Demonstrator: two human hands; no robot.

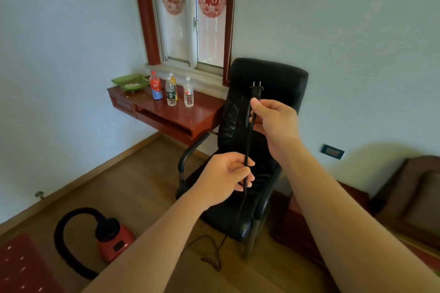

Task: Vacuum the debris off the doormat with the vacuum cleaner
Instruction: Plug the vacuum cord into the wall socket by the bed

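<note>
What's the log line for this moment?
right hand: grips plug | left hand: holds cord | vacuum cleaner: on floor | plug: unplugged

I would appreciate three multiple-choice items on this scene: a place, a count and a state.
1. Where is the vacuum cleaner?
A on the floor
B on a bed
C in a cupboard
2. How many bottles stand on the desk?
A two
B four
C seven
3. The plug is:
A in a socket
B held in the air
C lying on a seat
Answers: 1 A, it sits left of the chair; 2 B, four stand there; 3 B, the right hand holds its cord, prongs up.
</note>
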